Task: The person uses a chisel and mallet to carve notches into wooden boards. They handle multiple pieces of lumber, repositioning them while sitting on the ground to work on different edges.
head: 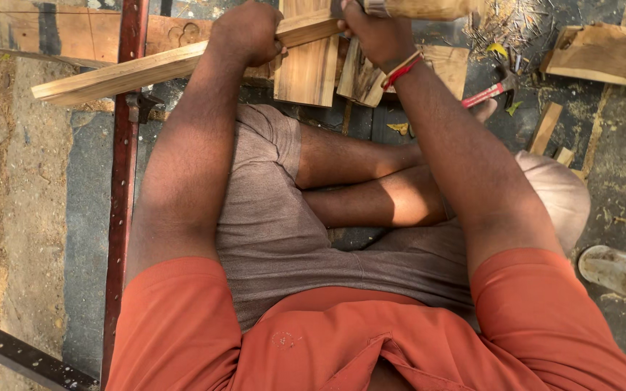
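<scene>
we are sitting cross-legged on the grey concrete ground (88, 217), looking down over our orange shirt at both arms reaching forward to the top edge of the view. our left hand (246, 32) is wrapping its fingers fully closed around a long pale wooden strip (117, 74), whose long axis is running from the low left, out past the dark red metal rail (123, 181), up to the right toward the other hand; the strip is lying under the left fist and extending well to its left. our right hand (380, 35), with a red thread bracelet (402, 71) at the wrist, is closing tight around the handle of a thick round wooden mallet-like tool (429, 7), which is lying sideways along the top edge, to the right of that fist; its far end is cut off by the frame. the two fists are sitting near each other, the strip's right end just meeting the right hand, so the left hand is the nearer one to the strip's length. beneath the hands, short flat brown wood boards (307, 72) are standing on the ground, touching one another. a red-handled claw hammer (498, 88) is lying just right of our right forearm, near a scatter of thin wood shavings (505, 25). more pale offcuts (603, 54) are resting toward the top right corner, and a white cylindrical container (617, 271) is lying at the right edge.
</scene>
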